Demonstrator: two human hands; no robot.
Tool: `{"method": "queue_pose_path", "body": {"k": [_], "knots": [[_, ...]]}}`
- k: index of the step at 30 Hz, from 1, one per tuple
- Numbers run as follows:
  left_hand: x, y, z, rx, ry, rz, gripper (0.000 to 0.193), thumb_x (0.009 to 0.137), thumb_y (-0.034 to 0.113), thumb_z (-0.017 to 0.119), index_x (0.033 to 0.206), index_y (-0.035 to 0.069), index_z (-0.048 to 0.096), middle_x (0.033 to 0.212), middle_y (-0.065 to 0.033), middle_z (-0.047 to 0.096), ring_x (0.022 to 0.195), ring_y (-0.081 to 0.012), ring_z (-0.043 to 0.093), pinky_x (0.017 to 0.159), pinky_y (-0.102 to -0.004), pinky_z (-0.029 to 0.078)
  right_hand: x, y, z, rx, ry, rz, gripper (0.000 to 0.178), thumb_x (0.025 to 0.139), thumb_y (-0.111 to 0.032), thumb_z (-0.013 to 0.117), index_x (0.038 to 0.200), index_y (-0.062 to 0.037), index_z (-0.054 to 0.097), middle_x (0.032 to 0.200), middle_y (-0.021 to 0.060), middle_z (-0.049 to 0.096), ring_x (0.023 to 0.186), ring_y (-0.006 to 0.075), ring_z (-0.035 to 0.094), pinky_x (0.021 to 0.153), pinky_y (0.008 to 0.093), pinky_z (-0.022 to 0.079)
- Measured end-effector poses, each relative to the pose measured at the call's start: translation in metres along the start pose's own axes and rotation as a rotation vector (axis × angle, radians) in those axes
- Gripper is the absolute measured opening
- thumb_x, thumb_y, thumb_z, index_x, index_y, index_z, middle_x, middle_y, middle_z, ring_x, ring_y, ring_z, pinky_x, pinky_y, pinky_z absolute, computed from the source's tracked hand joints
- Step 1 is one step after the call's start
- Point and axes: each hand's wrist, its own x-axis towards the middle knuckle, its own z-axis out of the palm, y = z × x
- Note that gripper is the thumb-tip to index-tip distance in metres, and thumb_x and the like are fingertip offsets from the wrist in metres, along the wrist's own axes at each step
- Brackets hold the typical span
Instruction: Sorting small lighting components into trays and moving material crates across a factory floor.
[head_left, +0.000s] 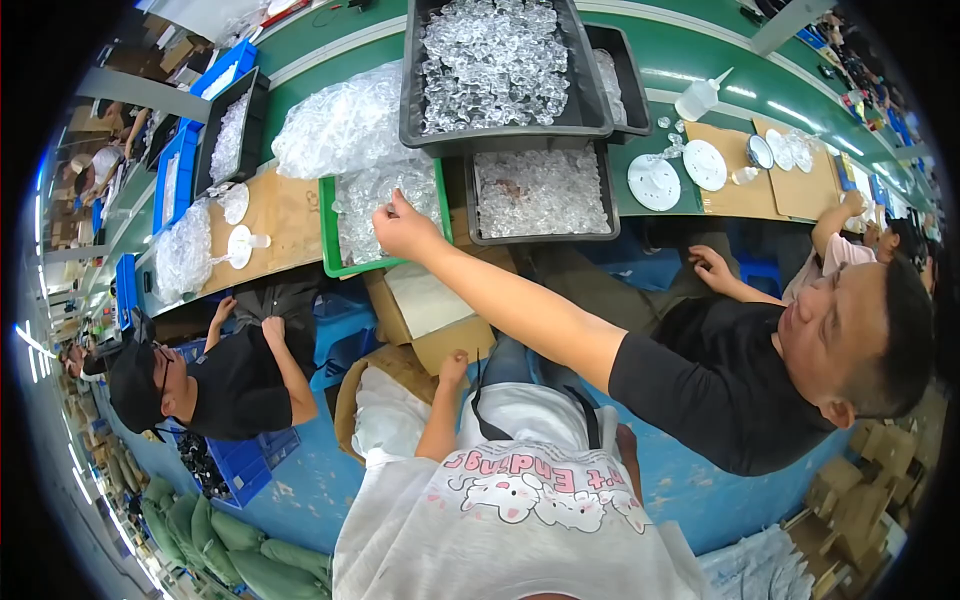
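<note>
Pink lettering (521, 462) across white shirt (470, 552); left hand (453, 367) near cardboard box (447, 343).

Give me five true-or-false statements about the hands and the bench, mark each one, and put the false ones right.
1. The green tray contains clear pieces. True.

2. The wearer's left hand is over that tray. False: a co-worker's hand is there; the wearer's is lower, near a cardboard box.

3. A bottle with a nozzle is on the bench, right of the black trays. True.

4. The uppermost, largest black tray is empty. False: it holds a heap of clear pieces.

5. The wearer's right hand is out of sight. True.
</note>
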Motion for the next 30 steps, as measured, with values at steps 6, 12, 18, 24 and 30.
{"method": "queue_pose_path", "body": {"k": [6,12,18,24,30], "knots": [[0.003,-0.008,-0.001,0.021,-0.038,-0.025,0.022,0.069,0.019,0.043,0.081,0.006,0.056,0.076,-0.0158,0.056,0.074,-0.0283,0.054,0.066,-0.0325,0.042,-0.206,0.06,-0.023,0.226,-0.117,0.389,0.011,0.066,-0.017,0.05,0.073,-0.0111,0.057,0.072,0.0049,0.054,0.064,0.0171,0.052,0.052,0.0276,0.041],[0.01,-0.003,0.002,0.059,-0.087,0.006,0.021,0.07,0.019,0.044,0.082,0.007,0.056,0.079,-0.0153,0.056,0.076,-0.0276,0.054,0.068,-0.0325,0.041,-0.398,0.089,-0.083,0.454,-0.195,0.818,0.014,0.068,-0.018,0.05,0.077,-0.0102,0.058,0.075,0.0058,0.056,0.061,0.0162,0.053,0.05,0.0261,0.041],[0.016,0.013,-0.001,0.103,-0.141,0.023,0.021,0.07,0.019,0.045,0.085,0.009,0.055,0.081,-0.0151,0.056,0.077,-0.027,0.053,0.069,-0.0318,0.041,-0.496,0.078,-0.092,0.583,-0.245,1.135,0.019,0.069,-0.02,0.049,0.083,-0.0113,0.058,0.068,0.0034,0.056,0.054,0.0099,0.051,0.045,0.0224,0.038],[0.018,0.029,0.0,0.171,-0.189,-0.001,0.02,0.07,0.018,0.045,0.086,0.01,0.056,0.08,-0.0139,0.056,0.077,-0.0254,0.054,0.068,-0.0309,0.041,-0.476,0.059,-0.111,1.066,-0.076,1.661,0.018,0.071,-0.018,0.048,0.084,-0.0117,0.058,0.068,0.0009,0.055,0.055,0.0069,0.047,0.045,0.0212,0.037],[0.023,0.019,0.0,0.165,-0.188,0.05,0.02,0.07,0.018,0.045,0.085,0.009,0.055,0.077,-0.0145,0.056,0.075,-0.026,0.054,0.066,-0.0307,0.042,-0.471,0.051,-0.122,1.041,-0.083,1.68,0.019,0.071,-0.017,0.048,0.085,-0.0099,0.058,0.07,0.0013,0.055,0.058,0.0092,0.049,0.047,0.0227,0.039]]}}
